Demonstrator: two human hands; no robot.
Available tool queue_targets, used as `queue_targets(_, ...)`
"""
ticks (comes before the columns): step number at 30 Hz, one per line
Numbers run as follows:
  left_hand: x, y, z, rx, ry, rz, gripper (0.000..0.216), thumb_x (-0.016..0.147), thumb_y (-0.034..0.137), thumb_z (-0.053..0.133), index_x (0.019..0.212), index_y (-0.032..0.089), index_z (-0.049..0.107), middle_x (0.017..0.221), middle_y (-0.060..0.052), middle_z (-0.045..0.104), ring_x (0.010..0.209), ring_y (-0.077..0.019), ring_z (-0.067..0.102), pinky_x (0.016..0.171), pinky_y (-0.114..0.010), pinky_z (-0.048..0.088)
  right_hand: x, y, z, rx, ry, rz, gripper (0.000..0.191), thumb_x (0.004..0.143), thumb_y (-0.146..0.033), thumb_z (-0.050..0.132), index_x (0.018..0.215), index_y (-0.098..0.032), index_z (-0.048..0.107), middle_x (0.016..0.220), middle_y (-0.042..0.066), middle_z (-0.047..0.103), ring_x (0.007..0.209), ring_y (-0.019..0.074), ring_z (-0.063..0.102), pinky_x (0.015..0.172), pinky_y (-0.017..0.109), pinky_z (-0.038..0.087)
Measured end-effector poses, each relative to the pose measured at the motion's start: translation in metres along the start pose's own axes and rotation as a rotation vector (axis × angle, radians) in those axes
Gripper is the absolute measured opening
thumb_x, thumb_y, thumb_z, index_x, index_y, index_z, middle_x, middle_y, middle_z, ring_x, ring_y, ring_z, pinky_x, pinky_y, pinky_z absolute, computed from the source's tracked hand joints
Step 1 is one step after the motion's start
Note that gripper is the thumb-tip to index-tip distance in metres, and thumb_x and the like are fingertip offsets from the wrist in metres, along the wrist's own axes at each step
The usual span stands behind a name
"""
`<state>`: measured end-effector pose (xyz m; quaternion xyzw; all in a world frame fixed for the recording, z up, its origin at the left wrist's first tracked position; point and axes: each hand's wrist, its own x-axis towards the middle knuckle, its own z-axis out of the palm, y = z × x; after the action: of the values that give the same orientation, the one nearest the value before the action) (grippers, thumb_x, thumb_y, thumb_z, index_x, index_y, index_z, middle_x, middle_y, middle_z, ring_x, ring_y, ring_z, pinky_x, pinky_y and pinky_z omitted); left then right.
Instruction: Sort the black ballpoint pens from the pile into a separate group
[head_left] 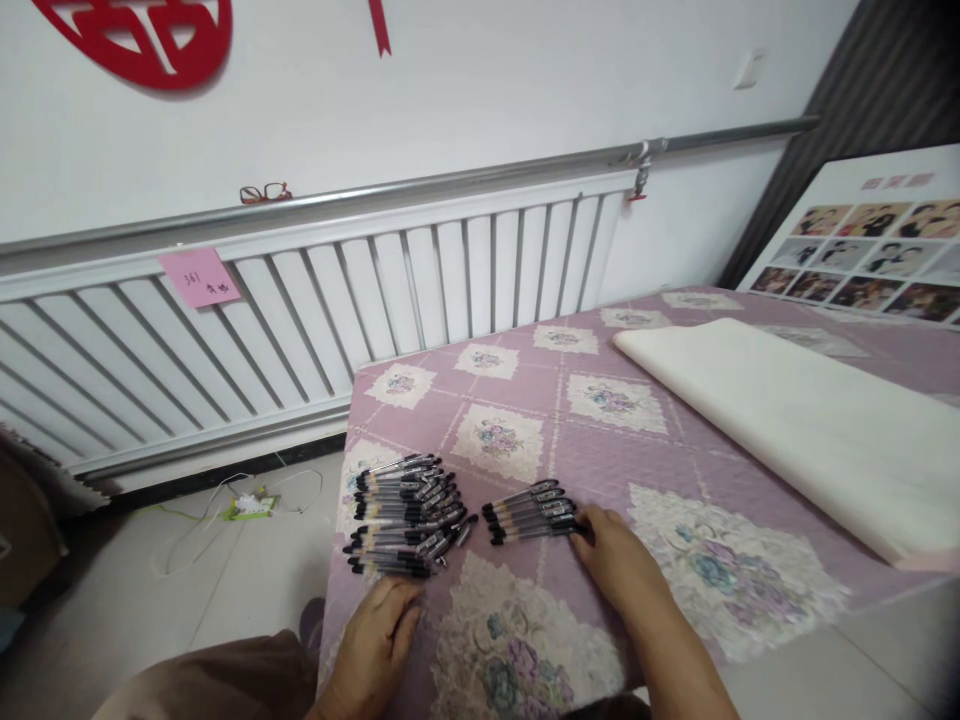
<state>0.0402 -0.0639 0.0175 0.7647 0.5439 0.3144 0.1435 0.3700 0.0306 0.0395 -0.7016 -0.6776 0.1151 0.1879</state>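
A large pile of black-capped clear pens [405,515] lies at the left side of the bed-like surface, its pens roughly side by side. My left hand [379,640] rests just below this pile, fingers curled together; whether anything is inside them is hidden. To the right is a smaller row of similar pens [525,510]. My right hand [611,550] is at the right end of that row, with thumb and finger closed on the end of the nearest pen [541,531]. A short loose black piece [466,530], perhaps a cap, lies between the two groups.
A purple floral cover [517,375] spreads under the pens. A folded cream sheet [780,430] lies to the right, with a photo board [877,240] behind. A white radiator [450,270] lines the wall. A green-and-white item with wires [253,506] is on the floor.
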Motion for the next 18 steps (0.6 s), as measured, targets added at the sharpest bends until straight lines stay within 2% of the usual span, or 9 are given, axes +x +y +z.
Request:
queue_targets(12,-0.0006,-0.0017,0.0012,-0.018,-0.041,-0.035,0.023,0.094,0.029,0.042,0.105,0.023,0.061,0.103,-0.008,0.065,0.097,-0.0206,0.061,0.087,-0.035,0.051,0.0036,0.003,0.0029,-0.038,-0.006,0.001,0.027,0.077,-0.006,0.044,0.097,-0.015,0.06,0.092,0.008,0.061,0.087,0.0192,0.059,0.079,0.027,0.041)
queue_targets(18,-0.0013,-0.0022,0.0013,-0.026,-0.045,-0.035,0.024,0.094,0.028,0.04,0.106,0.023,0.06,0.105,-0.009,0.064,0.099,-0.0209,0.06,0.089,-0.036,0.05,0.0013,0.0048,0.0039,-0.07,0.07,-0.044,0.018,0.081,-0.016,0.05,0.096,-0.016,0.061,0.087,0.008,0.06,0.084,0.0211,0.058,0.08,0.03,0.041)
